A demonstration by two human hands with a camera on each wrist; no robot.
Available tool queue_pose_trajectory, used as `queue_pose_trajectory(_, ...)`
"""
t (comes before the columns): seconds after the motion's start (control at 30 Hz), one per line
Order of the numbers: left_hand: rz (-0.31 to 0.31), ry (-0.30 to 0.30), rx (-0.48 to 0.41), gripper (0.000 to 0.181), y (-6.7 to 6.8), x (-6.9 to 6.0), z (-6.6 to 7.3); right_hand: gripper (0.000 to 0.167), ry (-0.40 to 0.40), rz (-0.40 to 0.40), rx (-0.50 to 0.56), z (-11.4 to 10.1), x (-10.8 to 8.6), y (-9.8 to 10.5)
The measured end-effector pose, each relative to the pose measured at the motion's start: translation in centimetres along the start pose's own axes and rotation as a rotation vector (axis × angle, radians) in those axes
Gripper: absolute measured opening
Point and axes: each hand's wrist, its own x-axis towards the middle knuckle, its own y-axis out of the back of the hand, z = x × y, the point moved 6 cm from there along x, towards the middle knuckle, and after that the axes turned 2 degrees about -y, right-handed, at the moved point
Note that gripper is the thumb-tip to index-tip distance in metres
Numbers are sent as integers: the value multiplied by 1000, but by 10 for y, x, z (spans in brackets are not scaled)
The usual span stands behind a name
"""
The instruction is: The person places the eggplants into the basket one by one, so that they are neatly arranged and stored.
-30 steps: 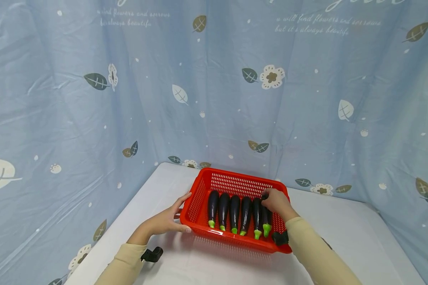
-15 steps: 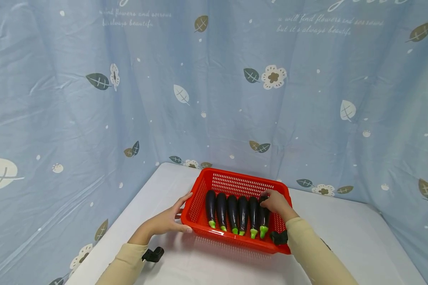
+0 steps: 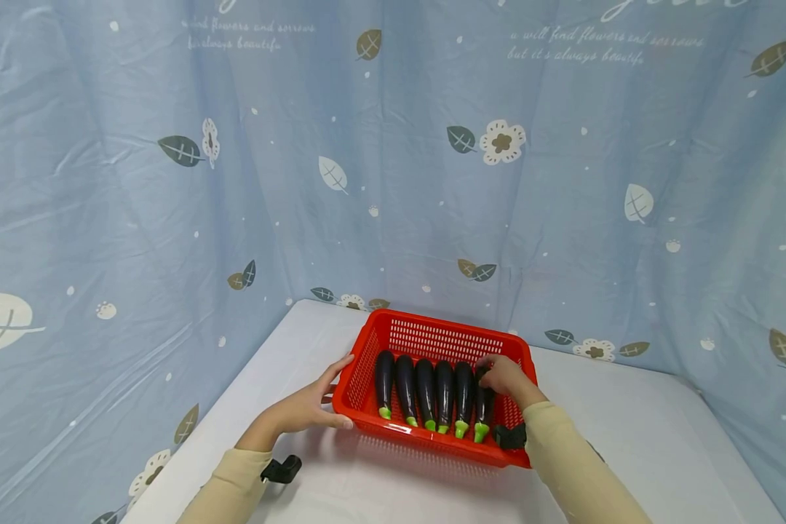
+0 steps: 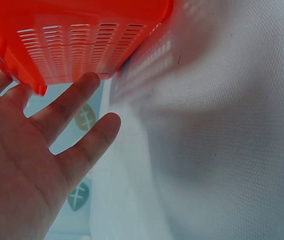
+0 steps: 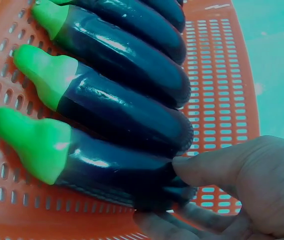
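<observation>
Several dark purple eggplants (image 3: 426,389) with green stem ends lie side by side in a red perforated basket (image 3: 445,326). Their green ends point toward the person. My right hand (image 3: 506,377) reaches inside and grips the far, rounded end of the rightmost eggplant (image 3: 483,407). In the right wrist view the thumb lies on one side of this eggplant (image 5: 117,167) and the fingers (image 5: 161,225) curl at the other. My left hand (image 3: 301,409) rests at the basket's left end with fingers spread and fairly straight. The left wrist view shows the fingers (image 4: 89,145) beside the basket's outer wall (image 4: 82,47).
The basket stands on a white-covered table (image 3: 629,422). A blue curtain (image 3: 393,182) printed with leaves and flowers hangs behind and at both sides. Black wrist devices sit at the left wrist (image 3: 280,469) and right wrist (image 3: 509,437).
The eggplants have shifted left inside the basket, with the rightmost one moving along under the right hand. The left hand and the basket have stayed almost in place.
</observation>
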Motion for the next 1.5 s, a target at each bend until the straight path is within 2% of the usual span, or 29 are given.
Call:
queue_pose_trajectory(0.3,-1,-1,-4,115,-1,-1,1,46,1,-33,-35,2,0,-4)
queue_pose_trajectory(0.73,3,5,13,115,0,-1,2,45,50,-5,-112,-12,-3,6)
queue_pose_trajectory(1.0,5,7,24,115,1,-2,3,36,71,27,-102,-16,-8,12)
queue_pose_trajectory(1.5,-3,25,28,116,5,-2,4,32,130,23,-40,-23,-24,20)
